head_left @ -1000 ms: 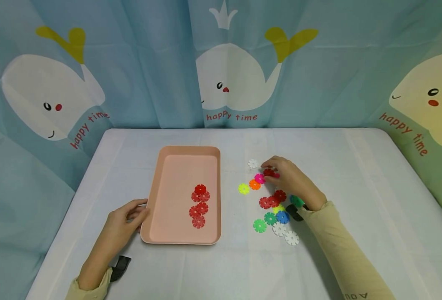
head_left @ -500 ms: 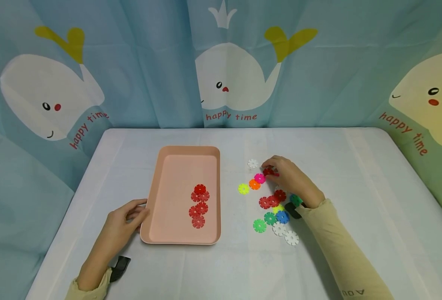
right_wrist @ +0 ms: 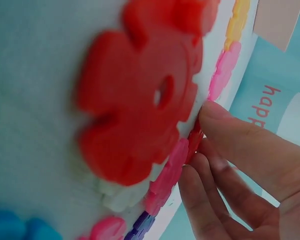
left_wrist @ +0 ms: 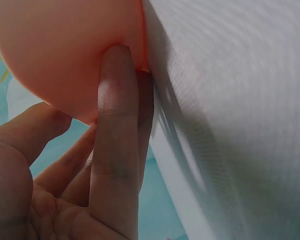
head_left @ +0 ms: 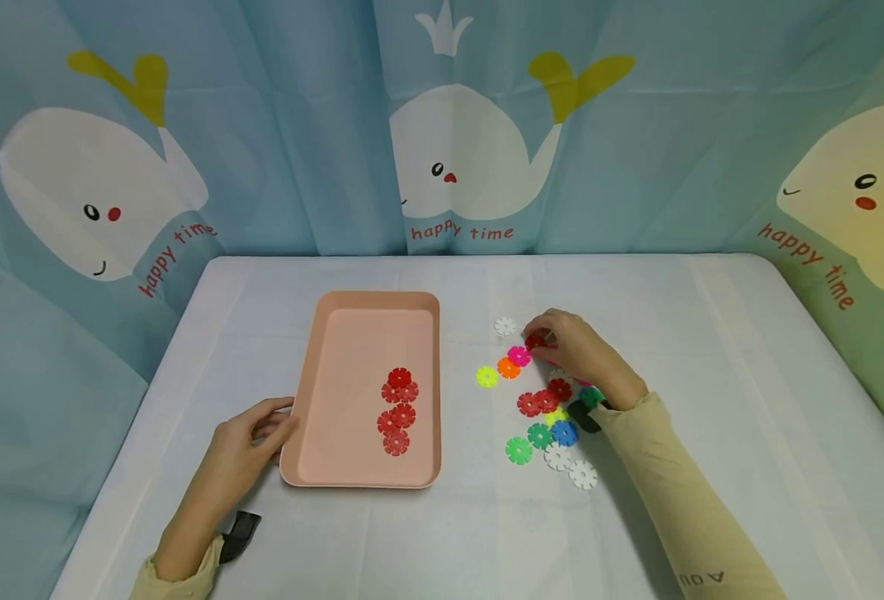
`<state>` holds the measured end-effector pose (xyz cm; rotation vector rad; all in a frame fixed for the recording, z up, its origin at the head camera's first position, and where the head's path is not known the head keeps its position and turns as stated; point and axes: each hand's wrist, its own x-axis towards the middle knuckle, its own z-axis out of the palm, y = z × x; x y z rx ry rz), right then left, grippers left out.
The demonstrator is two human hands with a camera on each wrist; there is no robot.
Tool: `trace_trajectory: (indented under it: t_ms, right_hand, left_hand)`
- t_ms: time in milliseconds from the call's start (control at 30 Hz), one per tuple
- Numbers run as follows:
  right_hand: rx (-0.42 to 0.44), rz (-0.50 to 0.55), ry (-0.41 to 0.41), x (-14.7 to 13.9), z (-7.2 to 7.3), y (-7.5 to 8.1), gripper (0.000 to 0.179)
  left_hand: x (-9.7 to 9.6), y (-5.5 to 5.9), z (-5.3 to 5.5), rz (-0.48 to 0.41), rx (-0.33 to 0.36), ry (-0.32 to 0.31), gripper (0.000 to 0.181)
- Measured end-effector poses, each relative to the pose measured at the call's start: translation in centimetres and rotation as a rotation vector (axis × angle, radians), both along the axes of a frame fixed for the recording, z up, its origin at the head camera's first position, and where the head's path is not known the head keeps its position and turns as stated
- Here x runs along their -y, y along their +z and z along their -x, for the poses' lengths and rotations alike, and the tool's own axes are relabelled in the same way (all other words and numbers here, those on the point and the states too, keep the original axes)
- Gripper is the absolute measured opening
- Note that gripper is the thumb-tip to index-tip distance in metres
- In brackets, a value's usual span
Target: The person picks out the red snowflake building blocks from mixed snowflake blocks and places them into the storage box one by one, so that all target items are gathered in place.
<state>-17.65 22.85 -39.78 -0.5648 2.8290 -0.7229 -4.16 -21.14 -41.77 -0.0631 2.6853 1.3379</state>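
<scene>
Pink rectangular tray (head_left: 344, 350): set on a white-covered table (head_left: 741, 375); its left edge is pinched by the left hand (head_left: 241, 446), fingers against the outer wall.
Small round red notched discs (head_left: 400, 378): laid in two overlapping clusters inside the tray's right half.
Right hand (head_left: 580, 350): a dark-red round notched disc (head_left: 535, 342) is pinched between thumb and fingertips, right of the tray.
Loose multicoloured notched discs (head_left: 519, 451): scattered around the right hand, some overlapped.
Blue curtain (head_left: 307, 167): printed with white whales.
</scene>
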Motion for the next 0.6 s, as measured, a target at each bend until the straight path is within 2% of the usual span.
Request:
trace_trajectory:
  t_ms: [600]
  right_hand:
    - [-0.043, -0.004, -0.017, -0.06, -0.26, -0.18, 0.027]
  left_hand:
    - [0.03, -0.04, -0.05, 0.015, -0.006, -0.011, 0.041]
